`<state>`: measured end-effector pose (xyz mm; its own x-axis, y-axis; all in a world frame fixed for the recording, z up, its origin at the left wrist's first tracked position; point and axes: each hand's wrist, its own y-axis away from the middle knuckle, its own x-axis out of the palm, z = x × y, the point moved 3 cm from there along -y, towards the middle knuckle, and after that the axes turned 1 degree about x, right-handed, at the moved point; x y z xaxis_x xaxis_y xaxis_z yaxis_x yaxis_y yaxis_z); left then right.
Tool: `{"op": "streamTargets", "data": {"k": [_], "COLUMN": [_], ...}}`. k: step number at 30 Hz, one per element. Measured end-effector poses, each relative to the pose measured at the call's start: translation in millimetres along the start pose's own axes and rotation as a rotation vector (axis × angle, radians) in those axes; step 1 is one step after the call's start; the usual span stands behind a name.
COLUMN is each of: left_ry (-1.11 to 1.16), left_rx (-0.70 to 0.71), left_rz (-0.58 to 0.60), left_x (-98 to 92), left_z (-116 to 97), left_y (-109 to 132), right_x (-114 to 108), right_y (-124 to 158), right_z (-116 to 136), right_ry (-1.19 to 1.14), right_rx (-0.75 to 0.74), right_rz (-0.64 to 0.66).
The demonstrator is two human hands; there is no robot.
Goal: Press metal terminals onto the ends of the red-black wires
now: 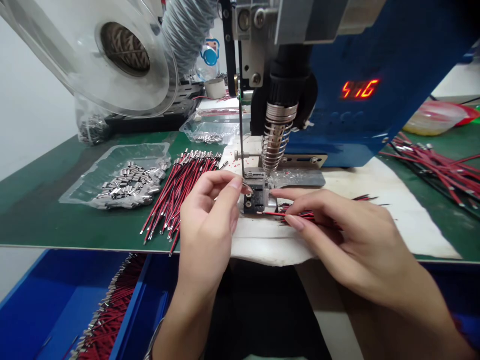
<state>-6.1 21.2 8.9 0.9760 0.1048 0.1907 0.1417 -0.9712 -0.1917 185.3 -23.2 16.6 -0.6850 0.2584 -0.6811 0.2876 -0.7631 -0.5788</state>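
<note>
My left hand [213, 215] is closed in a pinch at the left side of a small black fixture [254, 200] under the machine's spring-wrapped head [277, 135]. Between thumb and index finger shows a bit of a small metal part, mostly hidden by the fingertips. From the right, my right hand [337, 230] reaches in, its index fingertip close to the fixture. Its thumb and curled fingers are on thin red and black wires [275, 214], whose ends point left in front of the fixture. How many wires it grips is hidden.
Left of my hands lie a pile of red-black wires [187, 185] and a clear tray [112, 150] of small metal cylinders. A blue machine [360, 125] with a lit display stands behind. More wires [442, 170] lie right. Below the table edge is a blue bin [56, 285].
</note>
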Motion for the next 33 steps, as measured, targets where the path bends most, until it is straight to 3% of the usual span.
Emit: {"op": "streamTargets", "data": {"k": [12, 18, 33], "left_ry": [0.11, 0.133, 0.138], "left_rx": [0.027, 0.024, 0.039], "left_rz": [-0.021, -0.027, 0.004], "left_x": [1.8, 2.4, 1.9], "left_z": [-1.3, -1.0, -0.6], "left_y": [1.5, 1.2, 1.1], "right_x": [0.3, -0.3, 2.1], "right_y": [-3.0, -5.7, 0.1], "right_z": [-1.5, 1.9, -3.1], "right_ry": [-0.002, 0.013, -0.08], "right_rx": [-0.068, -0.101, -0.006], "right_rz": [-0.083, -0.057, -0.082]}}
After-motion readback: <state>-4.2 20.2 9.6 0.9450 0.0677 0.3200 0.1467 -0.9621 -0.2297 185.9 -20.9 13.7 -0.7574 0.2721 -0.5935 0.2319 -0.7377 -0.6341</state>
